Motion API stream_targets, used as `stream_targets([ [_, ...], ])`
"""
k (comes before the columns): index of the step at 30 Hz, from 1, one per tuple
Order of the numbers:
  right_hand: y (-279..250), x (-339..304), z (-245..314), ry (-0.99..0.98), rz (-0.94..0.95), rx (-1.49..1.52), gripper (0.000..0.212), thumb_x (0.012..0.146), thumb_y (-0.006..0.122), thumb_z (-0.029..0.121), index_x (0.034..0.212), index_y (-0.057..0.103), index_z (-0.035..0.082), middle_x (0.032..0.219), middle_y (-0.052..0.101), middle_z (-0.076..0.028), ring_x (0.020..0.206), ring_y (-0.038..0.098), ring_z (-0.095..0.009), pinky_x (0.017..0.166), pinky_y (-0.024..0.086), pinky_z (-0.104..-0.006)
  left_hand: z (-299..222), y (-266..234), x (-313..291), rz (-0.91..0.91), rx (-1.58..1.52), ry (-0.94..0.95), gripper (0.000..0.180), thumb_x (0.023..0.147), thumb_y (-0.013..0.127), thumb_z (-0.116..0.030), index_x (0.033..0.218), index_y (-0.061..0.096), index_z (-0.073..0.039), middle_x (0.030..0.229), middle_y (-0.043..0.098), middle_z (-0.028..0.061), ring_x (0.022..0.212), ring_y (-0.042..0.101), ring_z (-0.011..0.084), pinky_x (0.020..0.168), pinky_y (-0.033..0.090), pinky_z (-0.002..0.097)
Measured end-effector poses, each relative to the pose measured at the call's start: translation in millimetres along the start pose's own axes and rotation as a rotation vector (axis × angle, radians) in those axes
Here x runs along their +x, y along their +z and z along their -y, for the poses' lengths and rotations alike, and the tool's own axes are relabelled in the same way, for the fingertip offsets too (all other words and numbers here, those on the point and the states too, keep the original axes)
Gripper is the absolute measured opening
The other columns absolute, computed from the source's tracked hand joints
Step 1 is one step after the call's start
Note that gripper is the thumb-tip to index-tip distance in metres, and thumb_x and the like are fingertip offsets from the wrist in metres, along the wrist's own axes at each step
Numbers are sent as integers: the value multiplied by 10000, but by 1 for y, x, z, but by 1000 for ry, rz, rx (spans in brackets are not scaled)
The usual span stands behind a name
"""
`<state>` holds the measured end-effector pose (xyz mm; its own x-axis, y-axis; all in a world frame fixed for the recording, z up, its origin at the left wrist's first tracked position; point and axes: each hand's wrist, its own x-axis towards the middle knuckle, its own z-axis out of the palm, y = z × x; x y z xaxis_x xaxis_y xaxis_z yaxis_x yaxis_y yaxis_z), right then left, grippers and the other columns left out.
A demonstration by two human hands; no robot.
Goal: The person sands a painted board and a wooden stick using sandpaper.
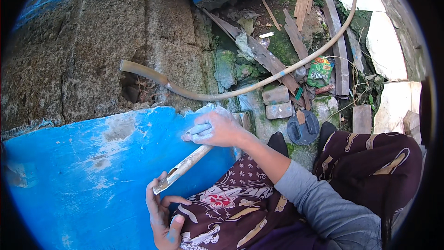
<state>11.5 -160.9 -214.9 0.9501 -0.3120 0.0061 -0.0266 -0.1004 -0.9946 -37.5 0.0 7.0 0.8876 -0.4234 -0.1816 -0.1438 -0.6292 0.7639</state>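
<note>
My right hand (217, 128), its fingers smeared pale blue, is closed over the upper end of a worn whitish tube (187, 164). The grip itself is partly hidden under the palm, and a small brownish tip shows by the fingertips. The tube slants down left, with a dark slot near its lower end. My left hand (164, 217) is beside that end, fingers apart and loosely bent; one finger lies against the tube, and the thumb stands away with blue paint on it. Beneath both is a blue-painted surface (88, 185) with chipped grey patches.
A long tan hose (259, 89) curves from the rough concrete wall (101, 32) to the upper right. Wooden boards (268, 58), bricks (277, 102), a green packet (320, 71) and a dark round lid (303, 127) lie near my feet. Patterned brown cloth (231, 194) covers my lap.
</note>
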Motion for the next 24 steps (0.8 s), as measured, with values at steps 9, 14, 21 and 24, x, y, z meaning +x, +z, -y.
stream_targets([
  [9,1,-6,-60,194,-113,-166,451,753,734,593,900,780,169,820,730,-118,831,703,-328,814,544,-431,-1,4,1,25,-12,-22,952,838,737,-392,1527,256,55,1500,377,293,842,654,243,664,555,286],
  [14,7,0,-5,-50,-51,86,445,779,749,540,890,758,108,810,708,-150,819,682,-348,819,532,-403,2,-4,-2,22,-11,27,947,839,731,-376,1532,247,51,1501,377,291,861,651,246,637,554,284],
  [21,-4,-6,-36,277,7,-39,465,769,742,571,953,774,145,898,731,-152,912,691,-347,859,526,-420,-5,5,-1,40,-17,-31,944,838,732,-379,1533,252,44,1503,376,289,864,652,246,640,555,287],
  [24,-1,-5,-45,212,-47,-79,436,759,737,577,943,782,184,922,741,-132,920,698,-337,854,538,-423,-1,3,-2,29,-28,-38,952,834,738,-387,1531,256,47,1499,383,289,855,652,247,634,558,287],
])
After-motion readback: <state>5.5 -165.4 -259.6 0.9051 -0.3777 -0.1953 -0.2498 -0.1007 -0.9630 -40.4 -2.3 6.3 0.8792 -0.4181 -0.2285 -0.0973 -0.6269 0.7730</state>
